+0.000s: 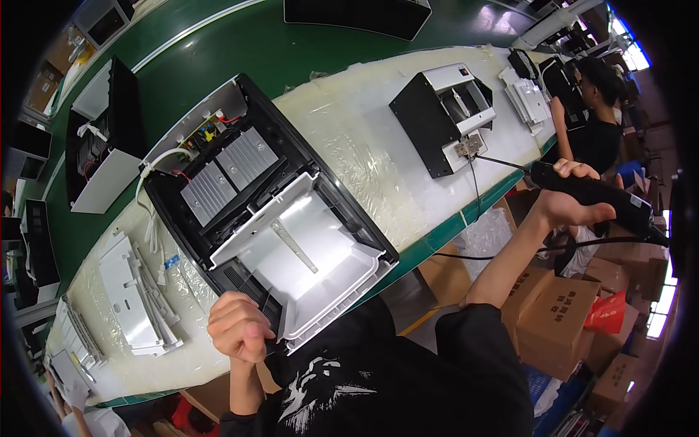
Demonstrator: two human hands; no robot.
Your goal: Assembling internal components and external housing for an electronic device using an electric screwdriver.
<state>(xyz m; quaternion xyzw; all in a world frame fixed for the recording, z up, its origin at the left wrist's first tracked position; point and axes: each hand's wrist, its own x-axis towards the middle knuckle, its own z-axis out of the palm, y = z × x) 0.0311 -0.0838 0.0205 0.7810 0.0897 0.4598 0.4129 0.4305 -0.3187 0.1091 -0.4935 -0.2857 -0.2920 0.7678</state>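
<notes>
On our bench (386,189), by its near edge, lies a black case (271,191); our left hand (240,325) curls closed, perhaps touching it; our right hand (569,208) grips a black tool (598,194).

On the surface (342,109), an open appliance housing (266,211) lies before the person, the left hand (240,325) beside its near end; a panel stack (135,291) lies left, a box-shaped unit (426,120) right. Cardboard boxes (550,320) sit below the right hand (571,210), which holds an electric screwdriver (593,195)
</notes>
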